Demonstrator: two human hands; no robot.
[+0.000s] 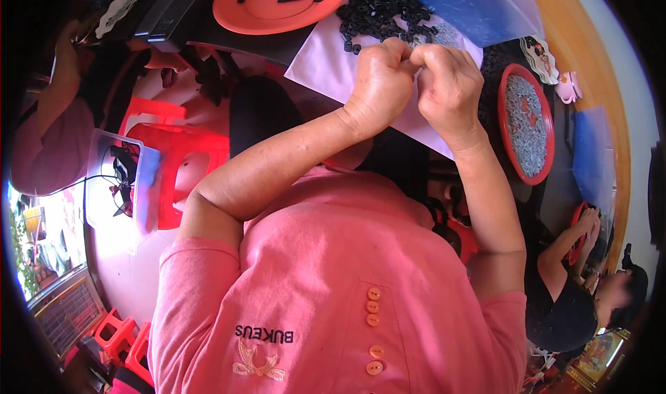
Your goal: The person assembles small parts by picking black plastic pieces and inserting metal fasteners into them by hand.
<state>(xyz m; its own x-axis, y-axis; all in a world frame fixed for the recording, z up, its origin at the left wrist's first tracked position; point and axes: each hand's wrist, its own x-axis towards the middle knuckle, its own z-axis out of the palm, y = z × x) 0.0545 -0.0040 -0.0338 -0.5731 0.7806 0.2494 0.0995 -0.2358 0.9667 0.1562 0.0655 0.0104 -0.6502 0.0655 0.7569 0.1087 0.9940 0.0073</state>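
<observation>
Above the near edge of a pale pink sheet (316, 64), my left hand (383, 82) and my right hand (451, 92) meet with their fingertips pinched together. Both are closed, and whatever sits between the fingers is hidden by them. Just beyond lies a heap of small black plastic parts (378, 12), with some loose silvery metal pieces (449, 35) at its right side. To the far left, an orange-red plate (253, 12) carries several of the same black parts. On the right, a red basin (505, 127) holds a mass of small silvery metal pieces.
A translucent blue plastic sheet (479, 5) covers the back of the table. Right of it are a patterned dish (540, 57) and a pink cup (569, 87). Another person (569, 290) works at right; one more (59, 130) sits left, near a plastic bin (100, 179) and red stool (198, 179).
</observation>
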